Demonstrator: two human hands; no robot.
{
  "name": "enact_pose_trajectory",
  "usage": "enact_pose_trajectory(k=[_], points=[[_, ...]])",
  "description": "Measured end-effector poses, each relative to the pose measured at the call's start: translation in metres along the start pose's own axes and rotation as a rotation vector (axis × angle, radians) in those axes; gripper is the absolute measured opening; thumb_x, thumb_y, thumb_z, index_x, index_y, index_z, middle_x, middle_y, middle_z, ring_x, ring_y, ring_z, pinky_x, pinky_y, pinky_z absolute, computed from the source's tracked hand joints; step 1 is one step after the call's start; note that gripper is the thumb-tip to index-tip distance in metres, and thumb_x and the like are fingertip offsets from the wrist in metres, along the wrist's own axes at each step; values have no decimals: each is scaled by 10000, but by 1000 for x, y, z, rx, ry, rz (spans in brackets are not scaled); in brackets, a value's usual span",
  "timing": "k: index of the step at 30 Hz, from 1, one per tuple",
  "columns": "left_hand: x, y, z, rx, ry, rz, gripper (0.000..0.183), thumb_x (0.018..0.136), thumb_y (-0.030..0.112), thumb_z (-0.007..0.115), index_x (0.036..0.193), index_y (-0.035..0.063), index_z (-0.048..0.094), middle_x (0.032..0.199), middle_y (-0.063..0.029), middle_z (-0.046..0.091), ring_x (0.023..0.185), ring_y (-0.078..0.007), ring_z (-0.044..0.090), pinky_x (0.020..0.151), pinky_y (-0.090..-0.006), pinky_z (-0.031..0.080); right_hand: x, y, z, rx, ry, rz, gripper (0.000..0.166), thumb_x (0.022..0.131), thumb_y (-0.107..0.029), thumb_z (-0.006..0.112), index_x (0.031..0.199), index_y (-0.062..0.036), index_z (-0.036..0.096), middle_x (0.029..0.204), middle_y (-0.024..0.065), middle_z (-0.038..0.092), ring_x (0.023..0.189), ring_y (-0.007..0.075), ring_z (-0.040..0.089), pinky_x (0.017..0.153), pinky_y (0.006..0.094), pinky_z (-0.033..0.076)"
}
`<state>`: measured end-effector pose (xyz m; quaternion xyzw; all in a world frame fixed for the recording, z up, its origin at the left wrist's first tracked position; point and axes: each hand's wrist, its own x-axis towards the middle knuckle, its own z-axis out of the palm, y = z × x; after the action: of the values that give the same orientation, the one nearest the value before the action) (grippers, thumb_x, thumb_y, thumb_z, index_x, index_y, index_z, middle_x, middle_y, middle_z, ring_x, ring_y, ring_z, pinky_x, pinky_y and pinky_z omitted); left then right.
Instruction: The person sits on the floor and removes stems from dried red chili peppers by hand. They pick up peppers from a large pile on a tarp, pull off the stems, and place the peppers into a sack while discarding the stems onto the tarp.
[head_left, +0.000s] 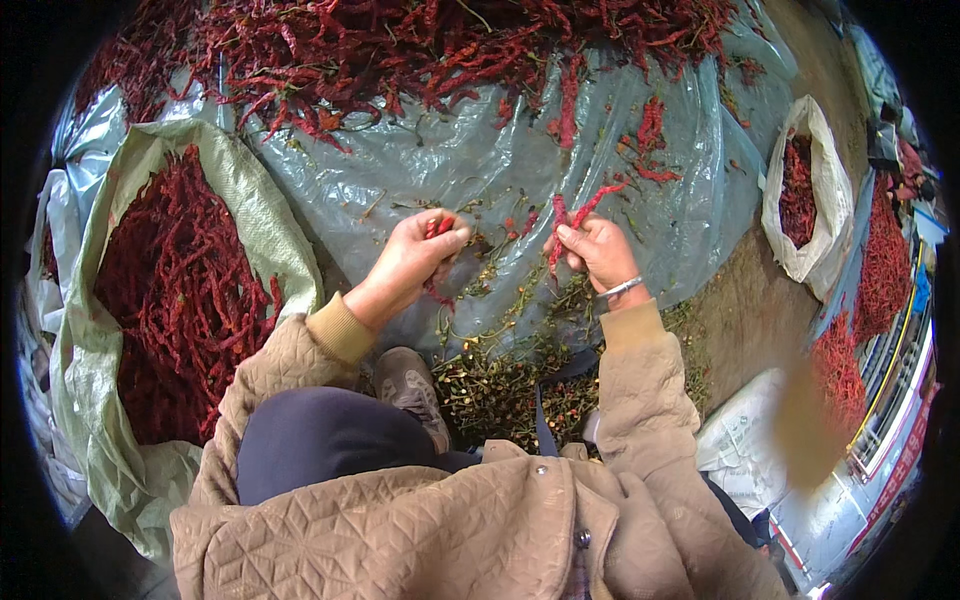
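Dried red chili peppers show between the curled fingers of my left hand (429, 246), with one tip hanging below the palm. My right hand (600, 251), a silver bangle at its wrist, pinches a few wrinkled red chilies (586, 208) between thumb and fingers. The hands are apart, both above a clear plastic sheet (360, 180) scattered with stems and bits. A large heap of red chilies (420, 45) lies across the sheet's far side. Left of my left arm stands an open pale green woven sack (289, 247) full of dried chilies (187, 300).
Broken stems and caps (495, 386) are piled by my shoe (412, 390). At the right stand a white woven sack (832, 217) holding chilies and more red heaps (885, 270). A white sack (746, 442) lies near my right side. Part of a person (909, 169) shows at the far right.
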<state>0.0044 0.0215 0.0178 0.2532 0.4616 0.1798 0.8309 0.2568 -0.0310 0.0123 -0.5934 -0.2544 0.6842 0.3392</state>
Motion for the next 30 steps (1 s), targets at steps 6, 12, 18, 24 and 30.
enact_pose_trajectory(k=[6, 12, 18, 24, 30], points=[[30, 7, 43, 4, -161, 2, 137, 840, 178, 586, 905, 57, 583, 653, 56, 507, 480, -19, 376, 420, -177, 288, -17, 2, 50, 42, -49, -75, 120, 843, -139, 564, 915, -42, 570, 734, 21, 608, 537, 60, 471, 482, 188, 369], [37, -11, 31, 366, -107, 56, 153, 793, 165, 624, 757, 19, 596, 593, 23, 527, 510, -47, 445, 435, -237, 344, 5, 3, 35, -384, 195, -226, 205, 838, -176, 583, 948, -8, 622, 785, 14, 621, 627, 74, 528, 571, 213, 432], [32, -9, 26, 574, -31, 160, 252, 763, 213, 653, 691, -20, 592, 569, -32, 570, 567, -47, 495, 483, -260, 397, 15, -5, 70, -418, 237, -475, 79, 762, -70, 616, 822, -22, 604, 772, 61, 591, 717, 134, 568, 654, 259, 457], [21, 1, 34, 603, 0, 96, 201, 745, 183, 649, 666, 12, 578, 546, -19, 508, 506, -97, 465, 478, -294, 391, 11, 3, 70, -334, 246, -473, 67, 803, -62, 585, 859, -27, 574, 731, 2, 573, 661, 78, 512, 618, 244, 446], [9, -6, 37, 1244, -511, 973, 124, 581, 85, 610, 677, 73, 533, 710, -89, 525, 678, -312, 548, 575, -392, 455, 14, 0, 63, 477, 13, -20, 77, 816, -100, 596, 847, -30, 589, 693, 3, 554, 549, 63, 461, 479, 195, 349]])
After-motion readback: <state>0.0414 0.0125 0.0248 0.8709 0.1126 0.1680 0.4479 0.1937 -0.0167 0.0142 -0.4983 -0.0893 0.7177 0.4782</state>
